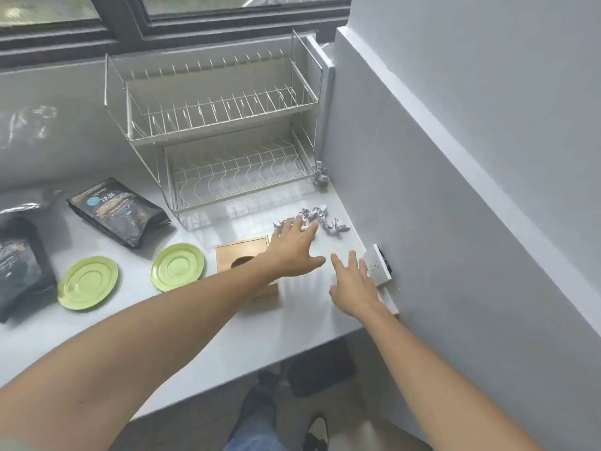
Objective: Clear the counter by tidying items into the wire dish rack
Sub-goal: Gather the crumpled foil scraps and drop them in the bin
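Nearest the camera, 2 bare forearms stretch out over the white counter (201,336), both aimed at its right corner. On the right, the right hand (353,284) hovers palm down with fingers spread and nothing in it, just beside a white wall socket (377,266). Further out, the left hand (294,245) reaches across a wooden box (242,255), also palm down and splayed; its fingertips (310,227) lie on or just over the near edge of a scatter of crumpled foil wrappers (320,218). Whether they touch I cannot tell, but nothing is gripped.

I judge the step in hand to be gathering those wrappers, with the task barely begun: both tiers of the wire dish rack (224,131) stand bare. Closing on such small, light scraps calls for the fingers to rake them together and pinch, perhaps with the right hand cupping from the other side.

To the left wait 2 green saucers (87,283) (177,266) and 2 dark pouches (118,211) (19,265), well apart from both hands. Beyond, 1 more foil wad (321,172) sits by the rack's right foot.
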